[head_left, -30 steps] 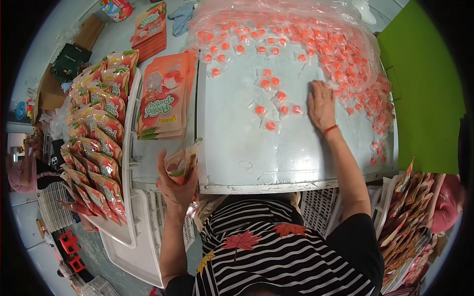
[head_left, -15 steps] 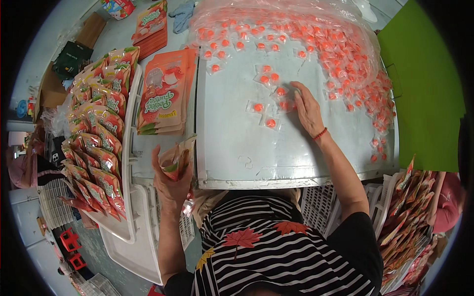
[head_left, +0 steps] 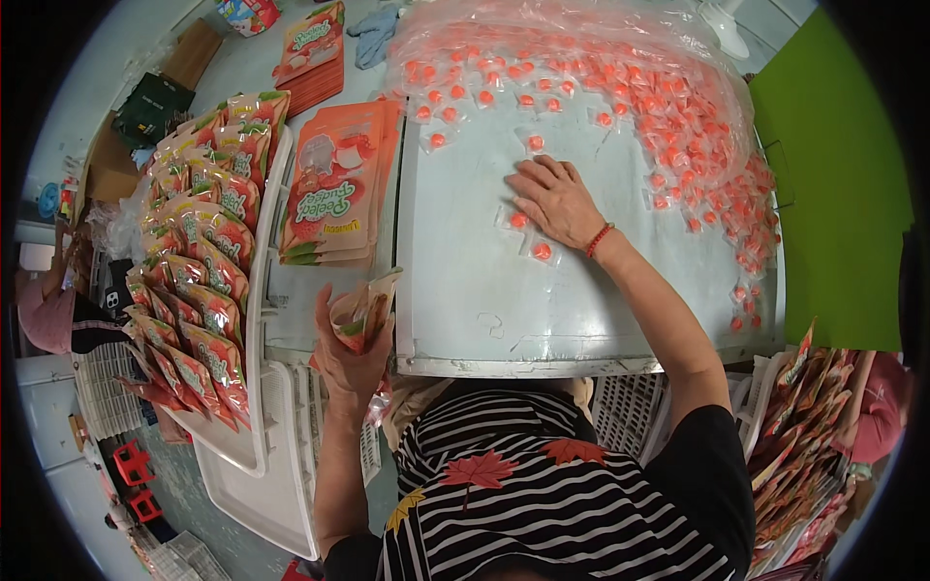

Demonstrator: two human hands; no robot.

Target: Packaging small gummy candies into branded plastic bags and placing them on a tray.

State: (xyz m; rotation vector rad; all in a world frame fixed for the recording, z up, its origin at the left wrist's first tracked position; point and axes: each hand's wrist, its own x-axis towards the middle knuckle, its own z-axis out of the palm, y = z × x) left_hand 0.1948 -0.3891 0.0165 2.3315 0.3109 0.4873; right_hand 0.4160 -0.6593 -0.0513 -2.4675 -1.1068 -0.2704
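My left hand [head_left: 347,363] is closed round a printed red and green pouch [head_left: 368,315], held upright with its mouth apart, left of the table's front corner. On the light metal table, my right hand [head_left: 559,205] lies palm down with its fingers spread, over some small wrapped candies that it partly hides. Each candy is a round orange-red piece in a clear square wrapper. One wrapped candy [head_left: 535,142] shows beyond the fingertips, another [head_left: 541,251] below the palm. What lies under the palm cannot be seen.
A large heap of wrapped candies [head_left: 668,126] on clear plastic film covers the table's far and right sides. Flat pouches [head_left: 334,179] are stacked at left, beside a white tray [head_left: 260,407] of filled pouches. A green panel [head_left: 833,194] stands at right, above another rack of pouches [head_left: 794,445].
My right hand has slid left and spread over the loose candies, covering several that showed before. My left hand still holds the pouch. The whole view has shifted slightly.
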